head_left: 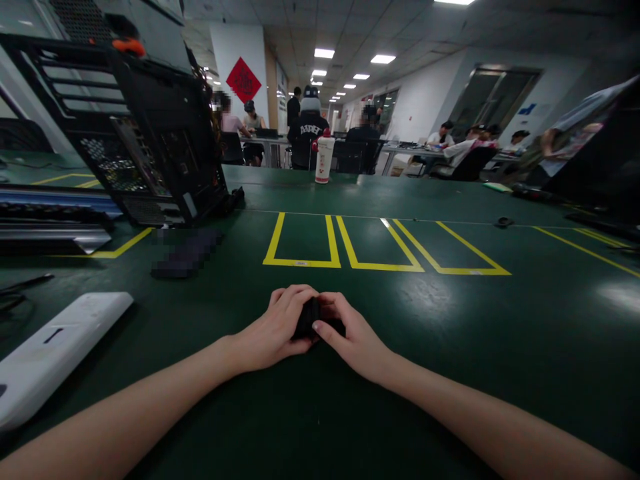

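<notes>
A small black object [306, 320], its exact kind hidden by my fingers, is held between my two hands just above or on the green table [320, 413]. My left hand [273, 328] wraps round its left side, thumb below and fingers over the top. From the right, my right hand [356, 337] presses its thumb against the object, with the fingers curled behind it. Both hands are closed on it. Beyond them, three yellow tape outlines [303, 264] mark the tabletop.
At left stand an open black computer case [165, 147], metal rails [50, 233] and a long white device [65, 353]. A white bottle with a red top [324, 160] is at the far edge. A small black round item [503, 222] lies at right. Several people sit behind.
</notes>
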{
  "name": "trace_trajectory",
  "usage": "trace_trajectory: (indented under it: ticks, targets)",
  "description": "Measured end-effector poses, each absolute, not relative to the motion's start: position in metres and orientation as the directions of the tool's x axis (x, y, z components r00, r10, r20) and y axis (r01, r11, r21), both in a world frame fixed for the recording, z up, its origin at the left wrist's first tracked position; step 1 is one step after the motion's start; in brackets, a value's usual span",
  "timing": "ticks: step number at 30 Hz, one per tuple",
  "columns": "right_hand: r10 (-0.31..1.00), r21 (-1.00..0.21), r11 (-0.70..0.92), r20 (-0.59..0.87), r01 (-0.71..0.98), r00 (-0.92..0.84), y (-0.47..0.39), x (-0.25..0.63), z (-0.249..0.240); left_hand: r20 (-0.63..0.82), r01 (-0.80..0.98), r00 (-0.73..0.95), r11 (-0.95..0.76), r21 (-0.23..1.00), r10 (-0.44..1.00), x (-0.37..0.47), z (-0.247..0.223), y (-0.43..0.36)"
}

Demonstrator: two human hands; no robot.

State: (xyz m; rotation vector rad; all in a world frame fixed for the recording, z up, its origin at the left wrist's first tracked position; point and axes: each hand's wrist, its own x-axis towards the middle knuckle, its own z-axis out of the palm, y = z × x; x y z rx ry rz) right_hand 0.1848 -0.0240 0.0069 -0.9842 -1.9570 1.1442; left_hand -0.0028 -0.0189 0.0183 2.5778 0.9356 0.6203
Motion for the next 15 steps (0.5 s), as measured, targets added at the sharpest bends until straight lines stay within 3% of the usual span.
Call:
trace_trajectory:
  ticks: [6, 15]
  targets:
    - [0.811, -0.833, 0.457, 0.247, 0.310, -0.530, -0.0253, 0.1859, 0.0090, 0.280, 0.536, 0.691, -0.733, 0.419, 0.666, -0.0033, 0.0132, -0.0180]
    - [0.837, -0.838, 0.440, 0.252, 0.323, -0.486, -0.0235, 0.1847, 0.0034, 0.285, 0.527, 0.697, -0.740, 0.417, 0.657, -0.0026, 0.0168, -0.0177]
